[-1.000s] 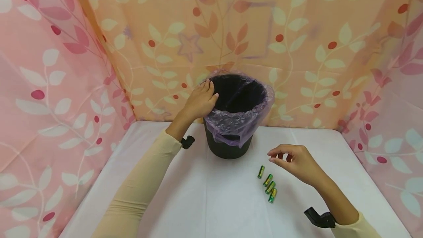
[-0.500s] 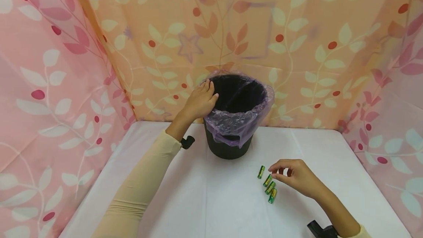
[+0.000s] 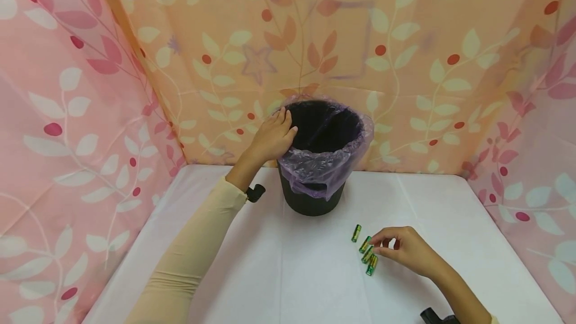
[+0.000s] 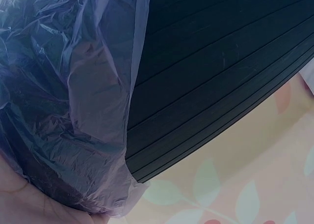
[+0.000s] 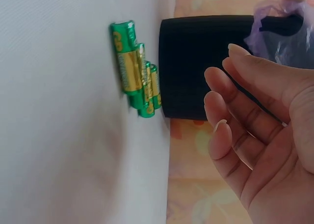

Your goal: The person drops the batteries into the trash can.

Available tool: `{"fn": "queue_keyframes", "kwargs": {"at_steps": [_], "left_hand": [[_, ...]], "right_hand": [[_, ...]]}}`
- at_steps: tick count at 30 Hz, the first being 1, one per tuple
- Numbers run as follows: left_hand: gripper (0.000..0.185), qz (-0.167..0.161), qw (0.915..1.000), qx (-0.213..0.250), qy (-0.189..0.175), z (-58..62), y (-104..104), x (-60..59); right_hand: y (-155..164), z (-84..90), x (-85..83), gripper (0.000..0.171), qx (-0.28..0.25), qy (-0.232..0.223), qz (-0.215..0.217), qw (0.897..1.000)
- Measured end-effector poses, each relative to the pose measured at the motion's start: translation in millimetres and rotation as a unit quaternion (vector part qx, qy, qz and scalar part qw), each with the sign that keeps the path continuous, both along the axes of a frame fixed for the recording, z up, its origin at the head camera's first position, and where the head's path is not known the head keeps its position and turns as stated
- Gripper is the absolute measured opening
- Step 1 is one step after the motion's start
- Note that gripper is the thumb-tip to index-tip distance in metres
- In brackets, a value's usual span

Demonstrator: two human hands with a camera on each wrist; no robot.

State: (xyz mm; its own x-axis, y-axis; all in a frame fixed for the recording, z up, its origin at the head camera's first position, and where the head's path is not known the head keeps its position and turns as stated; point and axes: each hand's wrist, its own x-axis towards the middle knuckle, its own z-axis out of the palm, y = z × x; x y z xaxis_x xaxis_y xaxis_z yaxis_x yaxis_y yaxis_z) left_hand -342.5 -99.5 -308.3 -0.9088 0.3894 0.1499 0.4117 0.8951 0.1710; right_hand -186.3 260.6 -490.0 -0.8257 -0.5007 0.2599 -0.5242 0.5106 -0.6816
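A black bin [image 3: 315, 199] lined with a purple bag [image 3: 315, 169] stands at the back of the white table [image 3: 270, 274]. My left hand [image 3: 270, 136] grips its left rim, thumb hooked inside; the left wrist view shows only the bag [image 4: 64, 111], the ribbed bin wall [image 4: 221, 86] and a bit of palm [image 4: 29, 204]. Several green-and-gold batteries [image 3: 365, 250] lie in a row in front of the bin. My right hand [image 3: 382, 245] hovers just right of them with loosely bent fingers. In the right wrist view the hand [image 5: 255, 135] holds nothing and stays apart from the batteries [image 5: 132, 69].
Pink and orange leaf-patterned cloth [image 3: 90, 89] walls the table on the left, back and right. The bin [image 5: 206, 67] stands close behind the batteries. White tabletop stretches to the left and front of the batteries.
My right hand has dropped and drawn in toward the batteries, its fingertips now beside them. The left hand and the bin have not moved.
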Motion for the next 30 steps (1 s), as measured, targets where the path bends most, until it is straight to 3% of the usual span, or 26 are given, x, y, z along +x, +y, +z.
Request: {"fn": "queue_keyframes", "kwargs": {"at_steps": [8, 30], "left_hand": [[0.065, -0.001, 1.0, 0.002, -0.003, 1.0, 0.2, 0.4], [0.065, -0.004, 1.0, 0.002, 0.0, 1.7, 0.2, 0.4]], "right_hand": [[3.4, -9.6, 3.4, 0.008, -0.007, -0.029, 0.002, 1.0], [5.1, -24.7, 1.3, 0.013, -0.024, -0.039, 0.02, 0.999]]}}
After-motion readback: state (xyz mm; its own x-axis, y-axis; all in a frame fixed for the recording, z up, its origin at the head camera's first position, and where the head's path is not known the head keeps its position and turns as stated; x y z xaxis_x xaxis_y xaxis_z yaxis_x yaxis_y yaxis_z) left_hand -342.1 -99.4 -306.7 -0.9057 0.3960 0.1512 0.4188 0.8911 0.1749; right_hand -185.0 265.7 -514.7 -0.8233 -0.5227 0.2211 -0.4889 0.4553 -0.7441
